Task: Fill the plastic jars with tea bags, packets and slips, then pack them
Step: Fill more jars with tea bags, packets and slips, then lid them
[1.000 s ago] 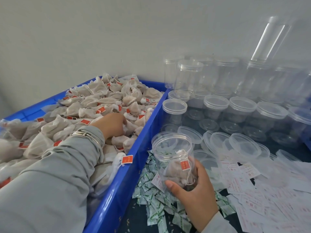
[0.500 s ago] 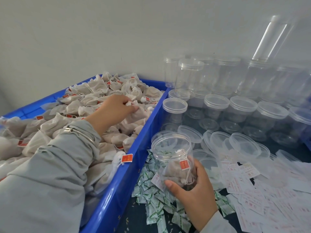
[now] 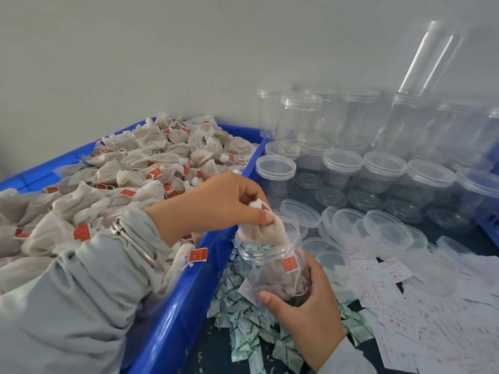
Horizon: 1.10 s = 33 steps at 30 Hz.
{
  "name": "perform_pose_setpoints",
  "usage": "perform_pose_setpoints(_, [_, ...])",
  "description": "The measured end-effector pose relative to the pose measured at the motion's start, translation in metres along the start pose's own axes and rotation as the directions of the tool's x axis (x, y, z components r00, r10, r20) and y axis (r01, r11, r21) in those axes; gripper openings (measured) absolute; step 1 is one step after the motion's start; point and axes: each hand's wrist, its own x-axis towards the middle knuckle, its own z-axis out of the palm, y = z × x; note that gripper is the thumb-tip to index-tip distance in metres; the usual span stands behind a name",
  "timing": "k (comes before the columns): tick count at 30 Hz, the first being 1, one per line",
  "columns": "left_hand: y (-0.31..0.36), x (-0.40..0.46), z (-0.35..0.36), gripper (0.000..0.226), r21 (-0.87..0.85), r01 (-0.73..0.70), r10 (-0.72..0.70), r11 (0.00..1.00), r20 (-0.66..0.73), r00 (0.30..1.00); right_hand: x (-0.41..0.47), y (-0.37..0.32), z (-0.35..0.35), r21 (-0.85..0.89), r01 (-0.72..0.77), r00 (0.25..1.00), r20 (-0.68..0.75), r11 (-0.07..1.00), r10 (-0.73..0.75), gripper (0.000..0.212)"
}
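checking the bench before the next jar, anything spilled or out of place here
One red-tagged tea bag hangs over the blue plastic crate's rim, and small pale grains lie scattered on the dark table beside it. Nothing else stands out.

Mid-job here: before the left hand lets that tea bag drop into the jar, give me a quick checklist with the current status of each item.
1. Jar steadied: ok, the right hand grips its lower part.
2. Jar mouth open: ok, no lid on it.
3. Tea bag over the mouth: ok, the left hand pinches its top and the bag's body is already past the rim.
4. Room inside: ok, other bags fill only the lower part.
5. Strings and red tags clear of the rim: cannot tell for this bag's own tag.
6. Green packets and slips at hand for later: ok, they lie on the table beside the jar.
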Motion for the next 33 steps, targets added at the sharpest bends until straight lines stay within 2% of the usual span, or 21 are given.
perform_pose_setpoints(5, [0.002, -0.002, 0.003, 0.008, -0.020, -0.024, 0.027, 1.000, 0.155, 0.988, 0.000, 0.000, 0.001, 0.001, 0.002, 1.000, -0.006, 1.000, -0.002, 0.083])
perform_pose_setpoints(8, [0.003, -0.002, 0.005, 0.024, -0.014, -0.026, 0.029, 1.000, 0.217, 0.976, 0.000, -0.001, 0.001, 0.017, 0.008, 1.000, -0.021, 1.000, -0.008, 0.081])
perform_pose_setpoints(11, [-0.001, 0.001, 0.004, 0.032, 0.051, -0.018, 0.014, 0.999, 0.071, 0.997, -0.001, -0.001, 0.000, -0.004, -0.017, 1.000, 0.023, 1.000, 0.018, 0.096])
perform_pose_setpoints(16, [-0.021, 0.010, -0.016, 0.010, 0.180, 0.071, -0.033, 0.981, -0.201, 0.979, -0.003, -0.001, -0.001, -0.017, -0.027, 0.998, 0.056, 0.999, 0.028, 0.106])
perform_pose_setpoints(20, [-0.043, 0.014, -0.043, 0.010, 0.269, 0.228, -0.095, 0.936, -0.429, 0.898, -0.004, -0.001, -0.002, -0.037, -0.029, 0.998, 0.045, 0.999, 0.031, 0.108])
perform_pose_setpoints(23, [-0.063, 0.014, -0.057, 0.013, 0.329, 0.407, -0.185, 0.852, -0.538, 0.822, -0.004, -0.003, -0.001, -0.042, -0.024, 0.999, 0.029, 0.999, 0.025, 0.107])
perform_pose_setpoints(25, [-0.075, 0.015, -0.058, 0.026, 0.373, 0.498, -0.267, 0.783, -0.522, 0.810, -0.004, -0.003, -0.001, -0.045, -0.026, 0.999, 0.026, 0.999, 0.027, 0.108])
perform_pose_setpoints(27, [-0.086, 0.018, -0.054, 0.036, 0.427, 0.530, -0.334, 0.732, -0.454, 0.826, -0.004, -0.002, -0.001, -0.055, -0.024, 0.999, 0.026, 0.998, 0.025, 0.109])
perform_pose_setpoints(30, [-0.100, 0.023, -0.043, 0.048, 0.571, 0.462, -0.362, 0.679, -0.287, 0.887, -0.004, -0.003, -0.001, -0.057, -0.021, 0.999, 0.029, 0.998, 0.023, 0.110])
perform_pose_setpoints(33, [-0.106, 0.027, -0.036, 0.063, 0.590, 0.409, -0.368, 0.696, -0.195, 0.909, -0.004, -0.003, -0.001, -0.051, -0.019, 0.999, 0.026, 0.999, 0.020, 0.109])
